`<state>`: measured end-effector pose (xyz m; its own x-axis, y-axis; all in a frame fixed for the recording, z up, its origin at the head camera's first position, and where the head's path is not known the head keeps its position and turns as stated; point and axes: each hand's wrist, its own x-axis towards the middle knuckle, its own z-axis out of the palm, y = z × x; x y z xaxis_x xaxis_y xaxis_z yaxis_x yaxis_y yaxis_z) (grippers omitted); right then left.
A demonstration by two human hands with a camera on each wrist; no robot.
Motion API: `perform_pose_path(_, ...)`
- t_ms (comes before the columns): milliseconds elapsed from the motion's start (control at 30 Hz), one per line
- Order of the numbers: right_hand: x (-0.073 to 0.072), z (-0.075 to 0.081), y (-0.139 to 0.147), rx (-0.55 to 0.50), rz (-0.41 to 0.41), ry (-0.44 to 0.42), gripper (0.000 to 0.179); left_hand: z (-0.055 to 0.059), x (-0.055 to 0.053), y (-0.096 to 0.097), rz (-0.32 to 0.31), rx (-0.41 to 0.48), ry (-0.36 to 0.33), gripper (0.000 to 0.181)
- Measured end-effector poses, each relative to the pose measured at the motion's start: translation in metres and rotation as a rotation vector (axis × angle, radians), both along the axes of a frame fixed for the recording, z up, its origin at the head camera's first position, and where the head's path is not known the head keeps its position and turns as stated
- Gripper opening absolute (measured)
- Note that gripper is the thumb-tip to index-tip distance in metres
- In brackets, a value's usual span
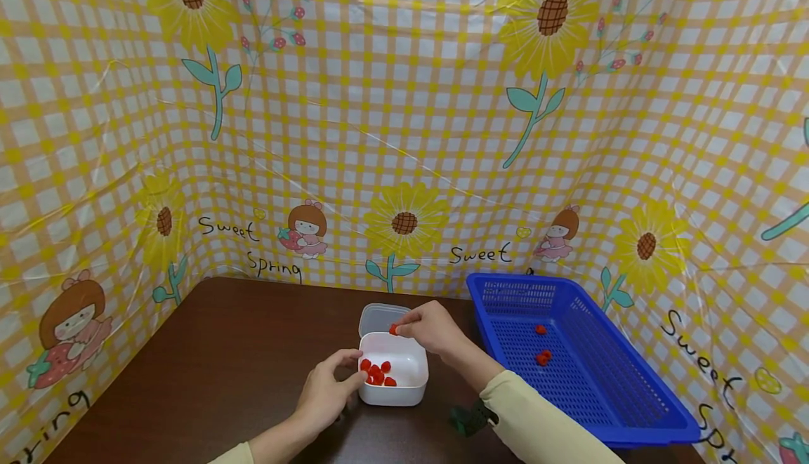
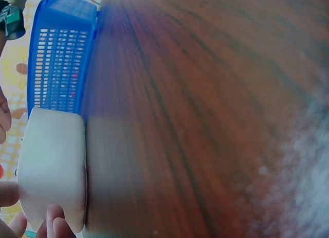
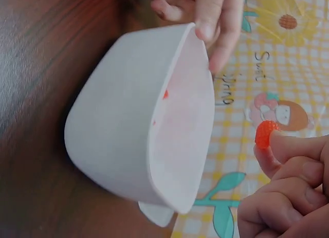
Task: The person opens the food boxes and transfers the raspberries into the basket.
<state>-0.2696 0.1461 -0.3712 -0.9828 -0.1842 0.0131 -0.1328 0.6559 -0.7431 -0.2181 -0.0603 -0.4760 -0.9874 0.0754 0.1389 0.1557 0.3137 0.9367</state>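
In the head view my right hand [image 1: 431,330] is over the far edge of a white plastic box [image 1: 393,395], pinching a red raspberry [image 3: 266,134] between thumb and fingertip. Several more raspberries [image 1: 377,374] lie in the left part of the box, against its white floor. My left hand [image 1: 325,388] grips the box at its left wall, with the thumb at the rim. The right wrist view shows the fingers of this hand [image 3: 218,22] at the rim. Behind the box lies its translucent lid [image 1: 382,318].
A blue perforated basket [image 1: 607,397] stands on the right with a few raspberries [image 1: 542,358] on its floor. The brown table [image 1: 208,373] meets a checked, flower-printed cloth [image 1: 404,148] at the back and sides. A dark green item [image 1: 466,420] is by the right wrist.
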Motion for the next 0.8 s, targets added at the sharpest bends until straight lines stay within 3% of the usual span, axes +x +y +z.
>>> perform_pose_path(400,-0.011,0.015,0.041,-0.066,-0.078,-0.046,0.013,0.0,0.0,0.0,-0.008,0.014,-0.011,0.031)
perform_pose_path(800,-0.016,0.031,0.094,-0.07,-0.054,-0.069,0.024,0.0,0.0,0.001,0.003,-0.014,0.007,0.033)
